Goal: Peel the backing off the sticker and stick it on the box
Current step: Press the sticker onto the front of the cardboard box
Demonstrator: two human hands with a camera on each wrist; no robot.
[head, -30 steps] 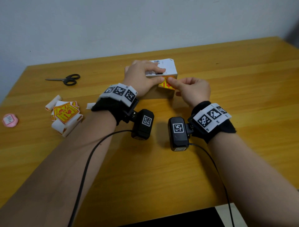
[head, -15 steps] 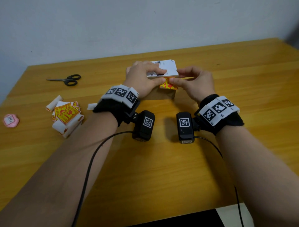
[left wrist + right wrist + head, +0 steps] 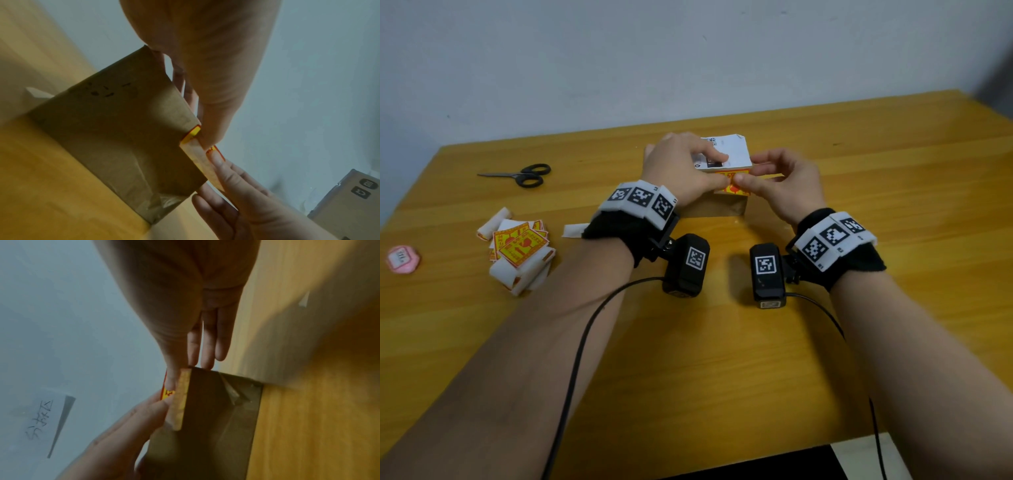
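Note:
A small brown cardboard box [image 3: 709,205] with a white label on top stands on the wooden table [image 3: 722,377]. A yellow-and-red sticker [image 3: 734,188] lies against its near face, just under the top edge. My left hand [image 3: 688,168] grips the box, fingers curled over the top and thumb down on the sticker's left part. My right hand [image 3: 774,178] is at the box's right corner with its thumb pressing the sticker and its fingers holding nothing. The wrist views show the box [image 3: 115,138] [image 3: 216,418] edge-on, with both thumbs meeting at the sticker [image 3: 192,134] [image 3: 167,392].
Black scissors [image 3: 524,174] lie at the far left. A heap of stickers and peeled backing strips [image 3: 520,250] sits left of my left arm, with a loose white strip [image 3: 573,230] and a pink round thing [image 3: 402,258] nearby. Another cardboard box [image 3: 349,203] shows in the left wrist view.
My right hand has gone from pinching the sticker before the box to pressing it with the thumb, shifting right and farther along the box. The left hand stayed on the box.

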